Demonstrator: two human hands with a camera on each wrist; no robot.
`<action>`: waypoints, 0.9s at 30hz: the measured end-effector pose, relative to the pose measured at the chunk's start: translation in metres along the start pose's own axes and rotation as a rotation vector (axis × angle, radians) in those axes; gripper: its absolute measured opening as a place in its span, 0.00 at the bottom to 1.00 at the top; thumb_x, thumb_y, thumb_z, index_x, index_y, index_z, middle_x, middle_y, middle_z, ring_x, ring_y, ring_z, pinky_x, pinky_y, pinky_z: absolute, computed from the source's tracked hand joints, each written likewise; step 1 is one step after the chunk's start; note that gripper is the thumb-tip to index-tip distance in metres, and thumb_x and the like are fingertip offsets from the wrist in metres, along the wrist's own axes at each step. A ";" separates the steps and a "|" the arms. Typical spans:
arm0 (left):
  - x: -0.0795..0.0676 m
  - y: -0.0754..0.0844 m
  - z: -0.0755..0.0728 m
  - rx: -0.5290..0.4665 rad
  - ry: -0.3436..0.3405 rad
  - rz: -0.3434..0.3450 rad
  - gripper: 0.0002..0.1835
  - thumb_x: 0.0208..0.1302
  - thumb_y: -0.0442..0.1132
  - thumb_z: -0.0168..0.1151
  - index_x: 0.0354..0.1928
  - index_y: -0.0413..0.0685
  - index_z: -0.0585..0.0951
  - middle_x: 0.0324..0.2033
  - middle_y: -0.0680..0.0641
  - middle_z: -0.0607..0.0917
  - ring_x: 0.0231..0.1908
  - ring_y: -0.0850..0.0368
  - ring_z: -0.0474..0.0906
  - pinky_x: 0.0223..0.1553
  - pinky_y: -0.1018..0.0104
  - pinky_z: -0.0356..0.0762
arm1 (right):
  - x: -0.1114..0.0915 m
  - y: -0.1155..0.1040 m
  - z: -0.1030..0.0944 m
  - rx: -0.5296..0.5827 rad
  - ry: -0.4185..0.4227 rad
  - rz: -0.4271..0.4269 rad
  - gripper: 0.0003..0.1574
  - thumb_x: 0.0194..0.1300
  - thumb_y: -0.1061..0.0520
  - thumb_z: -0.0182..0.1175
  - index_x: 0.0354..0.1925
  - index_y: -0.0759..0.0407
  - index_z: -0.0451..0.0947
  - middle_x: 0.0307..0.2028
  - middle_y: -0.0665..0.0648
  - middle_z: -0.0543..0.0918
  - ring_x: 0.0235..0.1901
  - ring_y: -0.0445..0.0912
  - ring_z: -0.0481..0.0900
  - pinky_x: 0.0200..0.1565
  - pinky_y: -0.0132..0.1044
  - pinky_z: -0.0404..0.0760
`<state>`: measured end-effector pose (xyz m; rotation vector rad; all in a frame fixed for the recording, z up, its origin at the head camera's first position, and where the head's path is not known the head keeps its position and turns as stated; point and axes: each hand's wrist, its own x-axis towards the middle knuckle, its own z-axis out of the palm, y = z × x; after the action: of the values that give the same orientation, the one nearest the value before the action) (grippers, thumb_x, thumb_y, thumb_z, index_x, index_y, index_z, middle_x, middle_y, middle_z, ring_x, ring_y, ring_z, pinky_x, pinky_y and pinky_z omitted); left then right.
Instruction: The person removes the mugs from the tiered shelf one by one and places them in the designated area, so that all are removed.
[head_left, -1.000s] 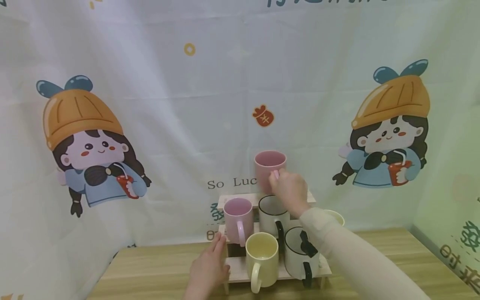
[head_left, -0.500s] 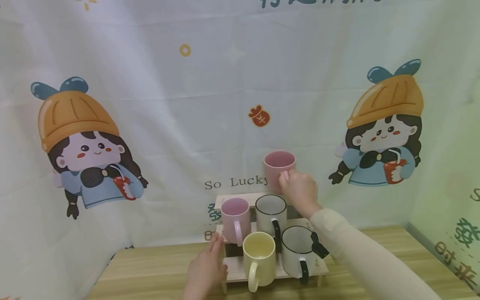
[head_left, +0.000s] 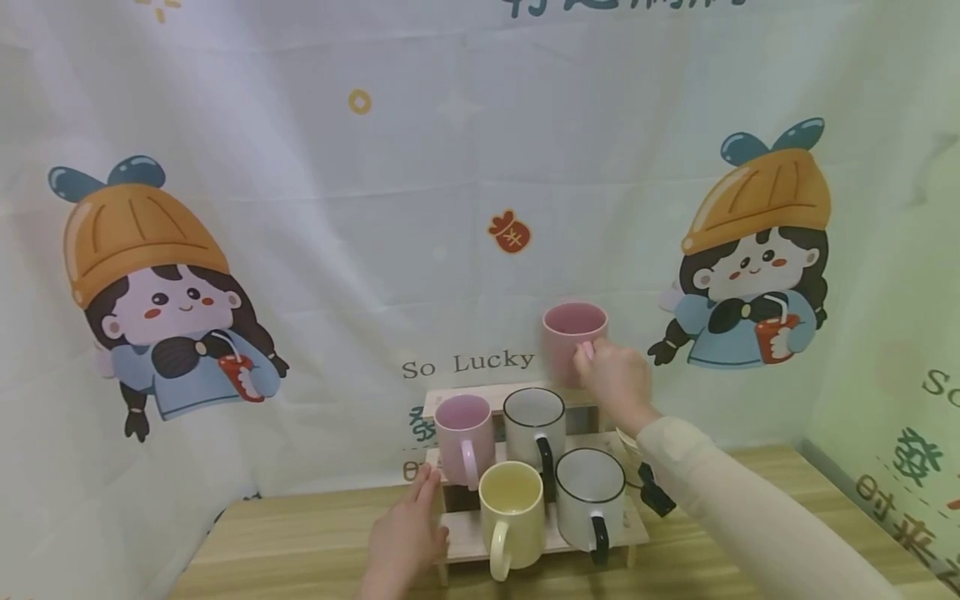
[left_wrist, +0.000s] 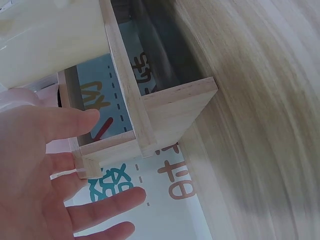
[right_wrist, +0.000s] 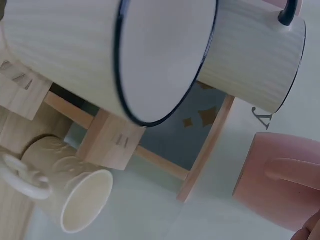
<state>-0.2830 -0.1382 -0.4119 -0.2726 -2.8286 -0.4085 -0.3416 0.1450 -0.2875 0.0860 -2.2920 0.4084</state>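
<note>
My right hand [head_left: 618, 383] pinches the handle of a pink mug [head_left: 564, 358], upright over the right end of the top shelf of a wooden stepped rack [head_left: 463, 542]. Some of its fingertips show beside the pink mug [right_wrist: 280, 185] in the right wrist view. At the rack's left end, my left hand [head_left: 405, 533] touches the wood with its fingers straight. The left wrist view has that hand's thumb [left_wrist: 75, 124] and fingers on either side of a wooden edge. The middle step bears a lilac mug [head_left: 452, 450] and a dark-rimmed white mug [head_left: 520, 437].
On the lowest step stand a yellow mug [head_left: 521, 521] and another dark-rimmed white mug [head_left: 581, 510]. A cream mug [right_wrist: 55, 172] stands right of the rack, mostly behind my sleeve in the head view. A small black object [head_left: 657, 493] shows below the sleeve. A printed cloth [head_left: 337, 250] hangs behind.
My right hand has carried the pink mug to the right along the top shelf. The left hand stays at the rack's left end. The head view has turned slightly right.
</note>
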 end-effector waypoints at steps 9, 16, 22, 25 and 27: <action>0.000 0.002 -0.002 0.019 -0.013 -0.010 0.41 0.47 0.43 0.71 0.67 0.47 0.68 0.69 0.44 0.66 0.36 0.43 0.82 0.21 0.61 0.77 | -0.006 0.022 -0.005 0.002 -0.009 0.034 0.26 0.67 0.52 0.51 0.14 0.62 0.68 0.10 0.57 0.69 0.13 0.50 0.68 0.16 0.35 0.62; 0.002 0.003 -0.002 0.029 -0.026 -0.020 0.42 0.48 0.44 0.71 0.68 0.48 0.67 0.70 0.46 0.65 0.36 0.43 0.82 0.21 0.61 0.76 | -0.009 0.040 -0.013 0.020 -0.009 0.045 0.25 0.67 0.53 0.51 0.15 0.63 0.68 0.11 0.57 0.69 0.13 0.48 0.67 0.15 0.33 0.61; 0.001 0.003 -0.003 0.045 -0.027 -0.021 0.42 0.49 0.44 0.71 0.68 0.48 0.67 0.70 0.46 0.65 0.37 0.41 0.82 0.21 0.60 0.77 | -0.013 0.055 -0.016 0.008 -0.041 0.077 0.25 0.68 0.52 0.50 0.17 0.63 0.69 0.11 0.56 0.69 0.14 0.49 0.67 0.16 0.35 0.62; 0.001 0.003 -0.005 0.052 -0.022 -0.016 0.41 0.49 0.44 0.71 0.67 0.48 0.67 0.69 0.45 0.66 0.37 0.41 0.82 0.22 0.58 0.78 | -0.014 0.061 -0.020 0.013 -0.065 0.097 0.25 0.68 0.52 0.49 0.17 0.62 0.68 0.11 0.56 0.69 0.14 0.49 0.67 0.16 0.34 0.62; 0.002 0.003 -0.005 0.054 -0.018 -0.014 0.41 0.48 0.44 0.71 0.67 0.48 0.68 0.69 0.45 0.66 0.38 0.40 0.82 0.24 0.56 0.79 | -0.015 0.064 -0.022 0.014 -0.078 0.111 0.25 0.69 0.52 0.48 0.17 0.62 0.68 0.11 0.56 0.69 0.14 0.49 0.67 0.16 0.34 0.61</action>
<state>-0.2829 -0.1363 -0.4061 -0.2464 -2.8554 -0.3339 -0.3280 0.2112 -0.3010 -0.0190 -2.3778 0.4867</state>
